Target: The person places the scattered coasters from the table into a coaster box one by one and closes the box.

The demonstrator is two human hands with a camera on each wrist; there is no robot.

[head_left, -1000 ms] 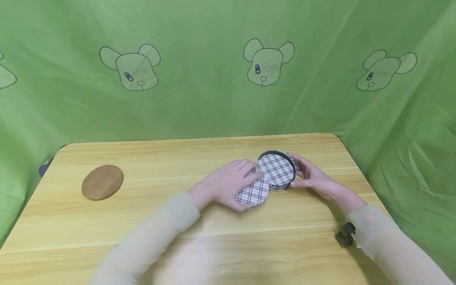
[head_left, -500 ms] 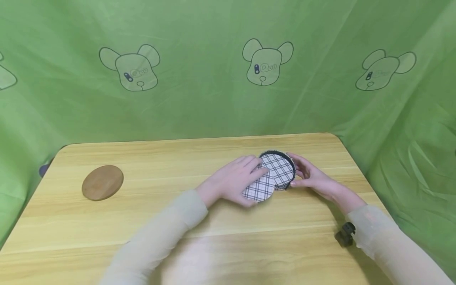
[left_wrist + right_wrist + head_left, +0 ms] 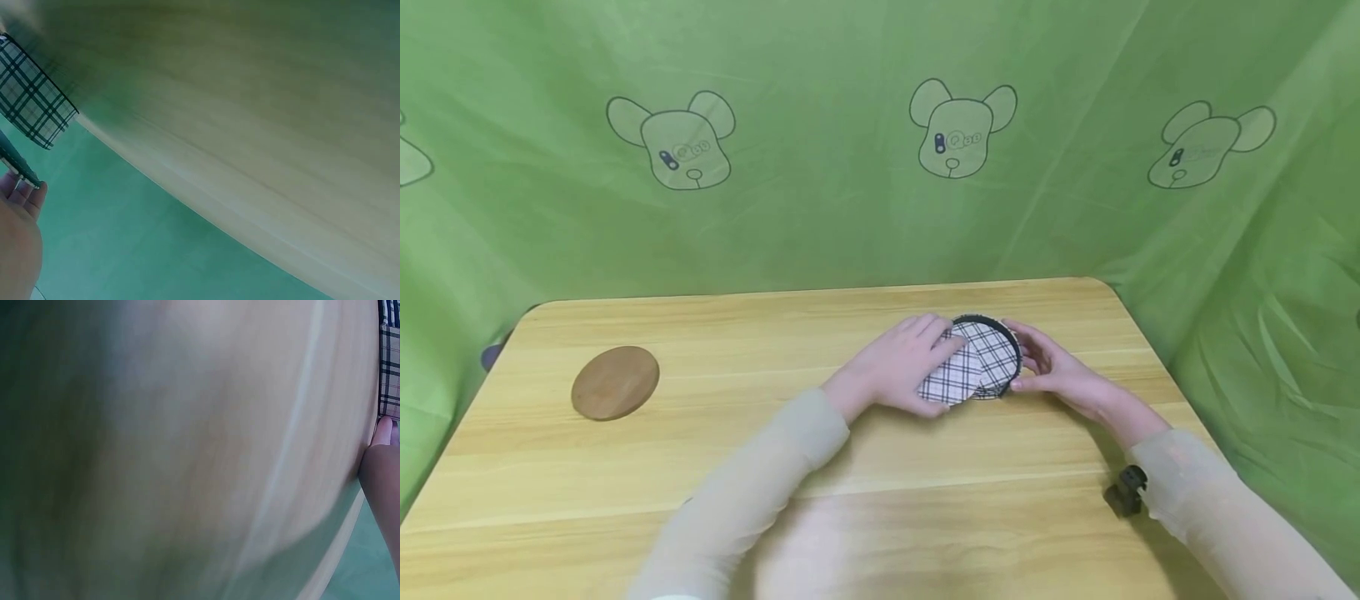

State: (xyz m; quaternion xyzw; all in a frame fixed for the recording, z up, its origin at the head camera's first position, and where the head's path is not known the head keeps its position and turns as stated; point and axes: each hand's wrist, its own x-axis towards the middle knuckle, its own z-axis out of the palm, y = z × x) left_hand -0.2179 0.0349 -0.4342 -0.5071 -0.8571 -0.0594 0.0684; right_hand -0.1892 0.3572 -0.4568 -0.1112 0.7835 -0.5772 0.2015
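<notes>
My left hand holds a round lid with a black-and-white plaid top, thumb and fingers on its edge. Just right of it, a round plaid box shows a dark inner wall and a plaid floor. The lid overlaps the box's left part in the head view. Around the box's right side, my right hand grips with thumb and fingers. The left wrist view has the box's plaid side near the dark-edged lid. At the right wrist view's edge, fingertips meet the plaid wall.
A round brown wooden board lies at the left of the wood-grain table. A green curtain with printed bear heads hangs behind and at the sides. A small black device sits at the right cuff.
My left hand has carried the lid rightward and slightly farther away, so it overlaps more of the box. The right hand and the box have stayed in place.
</notes>
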